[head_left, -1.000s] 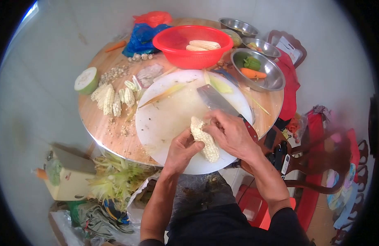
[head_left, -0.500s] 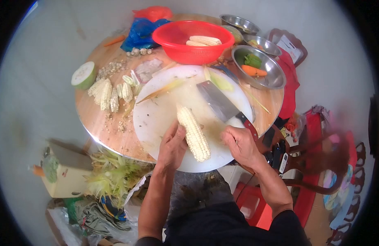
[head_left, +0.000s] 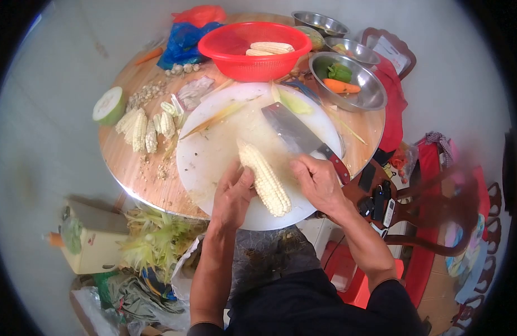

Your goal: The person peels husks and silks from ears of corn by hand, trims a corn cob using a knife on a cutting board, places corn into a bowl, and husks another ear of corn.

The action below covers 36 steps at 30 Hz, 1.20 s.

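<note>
My left hand (head_left: 231, 193) is clamped on a pale corn cob (head_left: 264, 179), thumb and fingers wrapping its left side. The cob slants over the near part of a round white cutting board (head_left: 225, 134), its narrow end pointing far left; whether it touches the board, I cannot tell. My right hand (head_left: 319, 183) is just beside the cob, apart from it, fingers curled in; I cannot tell whether thumb and fingertips meet.

The board juts past the near edge of a round wooden tabletop (head_left: 129, 168). A cleaver (head_left: 295, 129) lies on the board's right side, its dark and red handle angled toward the tabletop's right edge. Toward the far edge is a red basket (head_left: 253, 70) with more cobs (head_left: 272, 47) inside. Near the right edge, a steel bowl (head_left: 371, 92) holds a carrot (head_left: 341, 86) and a green pepper (head_left: 339, 72). Near the left edge are a cluster of cobs (head_left: 139, 131) and a cut pale-green gourd (head_left: 108, 106).
</note>
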Each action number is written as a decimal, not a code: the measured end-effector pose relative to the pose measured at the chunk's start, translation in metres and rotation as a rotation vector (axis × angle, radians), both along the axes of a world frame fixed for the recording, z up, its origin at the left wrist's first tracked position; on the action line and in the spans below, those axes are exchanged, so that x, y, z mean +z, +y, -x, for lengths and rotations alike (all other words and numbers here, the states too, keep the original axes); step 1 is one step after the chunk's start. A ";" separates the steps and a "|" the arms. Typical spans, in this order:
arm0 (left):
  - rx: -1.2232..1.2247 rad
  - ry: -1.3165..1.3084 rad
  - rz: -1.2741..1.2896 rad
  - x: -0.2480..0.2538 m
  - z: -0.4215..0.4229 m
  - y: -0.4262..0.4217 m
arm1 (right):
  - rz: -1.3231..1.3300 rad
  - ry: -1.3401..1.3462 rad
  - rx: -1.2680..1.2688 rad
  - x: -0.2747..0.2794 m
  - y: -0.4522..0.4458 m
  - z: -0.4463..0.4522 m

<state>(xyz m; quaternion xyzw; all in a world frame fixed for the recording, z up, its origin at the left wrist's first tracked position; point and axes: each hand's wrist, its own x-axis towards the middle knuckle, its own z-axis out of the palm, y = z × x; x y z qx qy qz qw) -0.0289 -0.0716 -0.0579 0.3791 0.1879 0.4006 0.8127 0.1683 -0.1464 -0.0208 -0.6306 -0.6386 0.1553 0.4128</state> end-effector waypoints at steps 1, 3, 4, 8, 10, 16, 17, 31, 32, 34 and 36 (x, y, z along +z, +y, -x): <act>0.037 0.003 0.006 0.001 -0.002 0.000 | 0.048 0.051 -0.005 -0.001 -0.005 -0.004; 0.063 0.024 0.006 0.003 -0.006 0.001 | 0.097 0.105 -0.021 0.005 -0.016 -0.002; 0.097 0.043 0.002 0.004 -0.007 0.001 | 0.174 0.095 -0.021 0.013 -0.024 0.002; 0.178 0.090 0.001 0.005 -0.016 -0.003 | 0.123 -0.015 -0.060 0.015 -0.035 0.018; 0.210 0.250 -0.054 0.003 -0.018 -0.003 | 0.012 -0.066 -0.029 0.013 -0.034 0.022; 0.199 0.216 -0.059 0.009 -0.024 -0.013 | -0.279 -0.192 -0.032 -0.004 -0.023 0.031; 0.198 0.218 -0.060 0.009 -0.025 -0.013 | -0.333 -0.182 -0.073 -0.007 -0.022 0.033; 0.238 0.062 0.141 0.001 -0.022 -0.005 | -0.219 0.580 -0.190 -0.034 -0.036 0.005; 0.230 0.062 0.138 0.003 -0.024 -0.006 | -0.150 0.921 -0.099 -0.033 -0.033 0.009; 0.257 0.029 0.103 0.007 -0.025 -0.010 | -0.063 0.881 -0.079 -0.027 -0.032 0.019; 0.237 0.052 0.088 -0.001 -0.022 -0.010 | 0.028 0.843 -0.054 -0.026 -0.031 0.021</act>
